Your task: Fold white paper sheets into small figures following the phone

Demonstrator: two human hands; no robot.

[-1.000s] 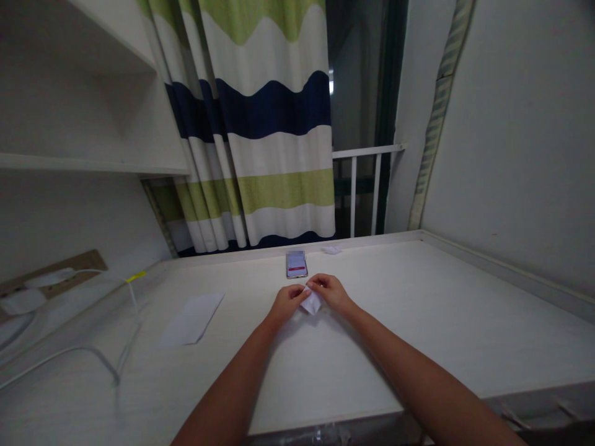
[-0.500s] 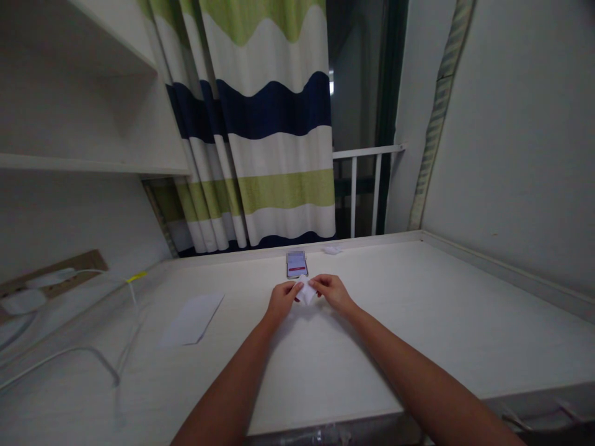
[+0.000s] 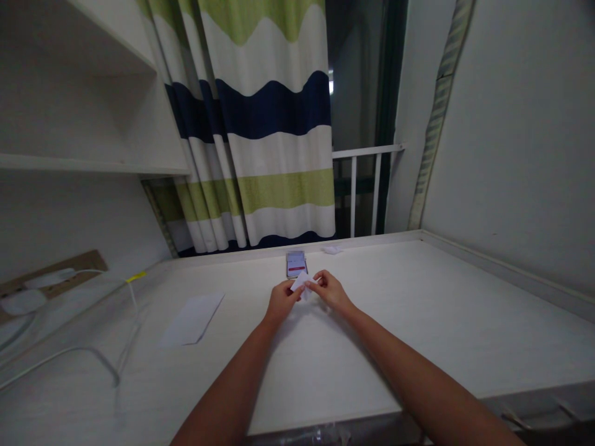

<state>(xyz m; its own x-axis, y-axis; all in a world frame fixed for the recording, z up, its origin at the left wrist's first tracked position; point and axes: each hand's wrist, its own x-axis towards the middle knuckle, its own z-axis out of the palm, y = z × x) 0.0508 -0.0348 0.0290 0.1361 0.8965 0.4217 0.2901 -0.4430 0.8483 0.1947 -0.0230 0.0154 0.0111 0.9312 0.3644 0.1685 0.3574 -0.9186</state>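
A small piece of folded white paper (image 3: 301, 280) is held between my two hands, above the white desk (image 3: 320, 371). My left hand (image 3: 281, 301) is closed on its left side, thumb lying on the front. My right hand (image 3: 331, 291) pinches the paper's lower right part between thumb and finger, with the other fingers curled. Just behind the paper lies a phone (image 3: 296, 262) with a lit screen, its lower edge partly covered. Which folds the paper has is too small to make out.
White paper sheets (image 3: 194, 319) lie on the desk at left. A small folded white paper (image 3: 331, 250) rests near the back edge. White cables (image 3: 83, 350) and a power strip (image 3: 51, 277) are at far left. A striped curtain (image 3: 279, 111) hangs behind.
My right fingers have shifted slightly on the folded paper, the index finger lifting away. The paper has turned, so a pointed flap now shows toward the phone.
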